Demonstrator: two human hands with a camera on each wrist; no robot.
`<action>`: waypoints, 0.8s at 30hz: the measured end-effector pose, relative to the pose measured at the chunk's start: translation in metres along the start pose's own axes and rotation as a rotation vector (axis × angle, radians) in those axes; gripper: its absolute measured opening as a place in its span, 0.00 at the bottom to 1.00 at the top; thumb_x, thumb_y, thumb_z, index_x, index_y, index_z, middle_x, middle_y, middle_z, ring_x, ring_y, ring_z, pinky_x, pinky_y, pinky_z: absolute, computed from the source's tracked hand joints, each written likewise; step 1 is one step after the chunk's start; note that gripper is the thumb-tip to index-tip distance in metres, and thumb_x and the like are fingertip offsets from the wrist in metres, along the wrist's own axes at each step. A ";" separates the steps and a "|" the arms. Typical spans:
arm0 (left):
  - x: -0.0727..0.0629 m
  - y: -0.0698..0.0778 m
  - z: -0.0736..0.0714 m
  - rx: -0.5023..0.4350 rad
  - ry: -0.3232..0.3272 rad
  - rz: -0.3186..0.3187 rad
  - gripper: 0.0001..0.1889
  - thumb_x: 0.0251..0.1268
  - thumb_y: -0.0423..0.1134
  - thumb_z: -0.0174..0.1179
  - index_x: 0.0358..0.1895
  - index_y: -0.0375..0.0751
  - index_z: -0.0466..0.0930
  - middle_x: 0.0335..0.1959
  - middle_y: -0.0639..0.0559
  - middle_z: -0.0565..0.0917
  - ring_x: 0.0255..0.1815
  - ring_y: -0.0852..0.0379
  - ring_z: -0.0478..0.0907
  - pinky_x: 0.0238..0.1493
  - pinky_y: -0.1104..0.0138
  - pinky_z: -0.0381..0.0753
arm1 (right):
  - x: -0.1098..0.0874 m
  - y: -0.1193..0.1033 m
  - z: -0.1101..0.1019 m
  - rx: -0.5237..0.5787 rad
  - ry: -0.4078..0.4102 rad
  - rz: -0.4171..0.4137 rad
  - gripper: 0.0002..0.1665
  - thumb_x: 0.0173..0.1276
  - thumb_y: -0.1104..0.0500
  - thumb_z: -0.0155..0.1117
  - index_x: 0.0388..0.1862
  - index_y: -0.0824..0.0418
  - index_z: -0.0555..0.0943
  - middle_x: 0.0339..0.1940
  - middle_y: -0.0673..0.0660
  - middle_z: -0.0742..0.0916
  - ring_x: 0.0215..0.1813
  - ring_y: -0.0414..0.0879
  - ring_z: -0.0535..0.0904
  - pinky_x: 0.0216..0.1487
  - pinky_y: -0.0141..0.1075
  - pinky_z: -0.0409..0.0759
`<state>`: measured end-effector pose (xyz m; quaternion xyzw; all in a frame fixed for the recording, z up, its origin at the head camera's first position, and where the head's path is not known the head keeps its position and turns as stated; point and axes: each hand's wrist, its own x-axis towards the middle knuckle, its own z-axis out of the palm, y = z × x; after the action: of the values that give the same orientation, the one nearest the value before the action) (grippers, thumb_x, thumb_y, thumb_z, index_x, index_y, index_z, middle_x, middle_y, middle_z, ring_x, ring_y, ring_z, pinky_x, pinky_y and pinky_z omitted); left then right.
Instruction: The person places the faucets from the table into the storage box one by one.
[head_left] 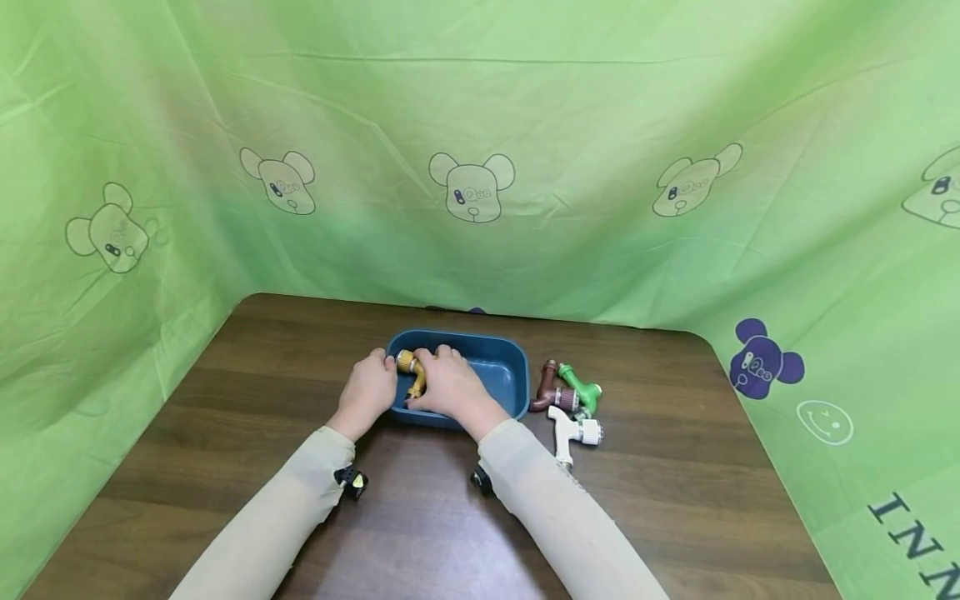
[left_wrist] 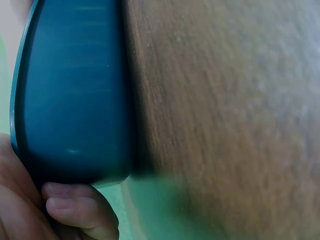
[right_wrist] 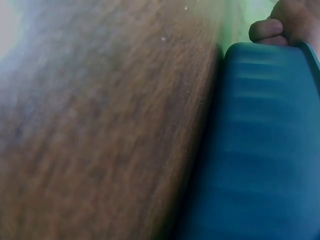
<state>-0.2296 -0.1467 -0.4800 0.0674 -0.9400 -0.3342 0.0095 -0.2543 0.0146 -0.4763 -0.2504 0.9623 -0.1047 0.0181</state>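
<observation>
A blue plastic basin [head_left: 491, 338] sits on the table, with its outer wall [left_wrist: 75, 100] filling much of both wrist views. At its left end, my left hand [head_left: 369, 392] grips the rim, fingers [left_wrist: 82, 207] curled against the outside. Inside the basin, toward the left, is a yellow faucet [head_left: 406, 362] with a ribbed knob. My right hand [head_left: 453, 387] reaches over the near rim and holds this faucet between thumb and fingers, covering part of it. The right wrist view shows only the basin's side and my left hand at its far end.
Right of the basin lie a brown faucet [head_left: 547, 387], a green faucet [head_left: 583, 390] and a white faucet [head_left: 567, 432], the white one partly behind my right sleeve. Green printed cloth [head_left: 480, 258] hangs around the brown wooden table [head_left: 675, 467].
</observation>
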 end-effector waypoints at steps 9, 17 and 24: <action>0.000 0.001 0.000 0.022 -0.005 0.006 0.16 0.84 0.45 0.42 0.46 0.36 0.75 0.33 0.41 0.80 0.31 0.48 0.78 0.29 0.59 0.75 | 0.000 0.001 0.003 -0.029 0.010 -0.006 0.51 0.54 0.30 0.76 0.71 0.52 0.72 0.53 0.58 0.80 0.54 0.52 0.76 0.61 0.48 0.77; -0.001 0.003 -0.001 0.022 -0.007 -0.006 0.17 0.84 0.46 0.42 0.49 0.35 0.75 0.37 0.40 0.82 0.35 0.48 0.79 0.33 0.57 0.77 | -0.001 0.002 0.002 -0.038 0.024 -0.012 0.51 0.54 0.29 0.76 0.71 0.51 0.73 0.53 0.58 0.80 0.54 0.52 0.77 0.61 0.48 0.77; -0.002 0.004 -0.001 0.029 -0.008 -0.015 0.16 0.84 0.45 0.42 0.47 0.36 0.75 0.34 0.40 0.81 0.32 0.48 0.79 0.30 0.58 0.76 | -0.001 0.002 0.004 -0.044 0.018 -0.009 0.51 0.54 0.28 0.75 0.71 0.49 0.72 0.54 0.58 0.80 0.55 0.52 0.77 0.62 0.48 0.77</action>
<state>-0.2281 -0.1441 -0.4765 0.0730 -0.9444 -0.3207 0.0023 -0.2543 0.0163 -0.4803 -0.2542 0.9633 -0.0857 0.0036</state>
